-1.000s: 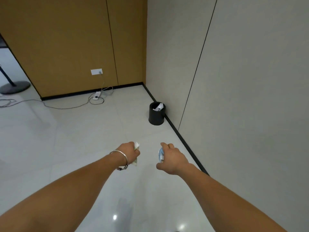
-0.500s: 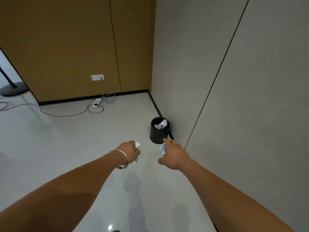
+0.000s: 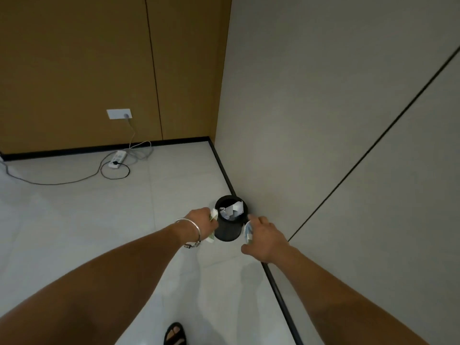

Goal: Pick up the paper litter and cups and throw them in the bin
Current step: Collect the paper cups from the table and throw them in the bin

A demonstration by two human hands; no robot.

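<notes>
Gripping a greenish wad (image 3: 212,236) in the left hand (image 3: 201,221), fingers curled round it, just left of the bin (image 3: 227,232). Pinching a blue-and-white wad (image 3: 247,232) in the right hand (image 3: 263,236), just right of the bin. Both wads with long axes roughly up and down (mostly hidden by fingers, so hard to say more). Possibly print on the blue one, too blurred to read.

Black bin upright on the floor (image 3: 149,220), mouth up, with white paper (image 3: 231,210) inside, close against the skirting (image 3: 224,168) of the grey wall (image 3: 323,120). Open tile to the left and nearer the camera. Well apart at the far wall, a power strip (image 3: 117,159) under a socket (image 3: 119,114). At the bottom edge, a sandalled foot (image 3: 175,334).
</notes>
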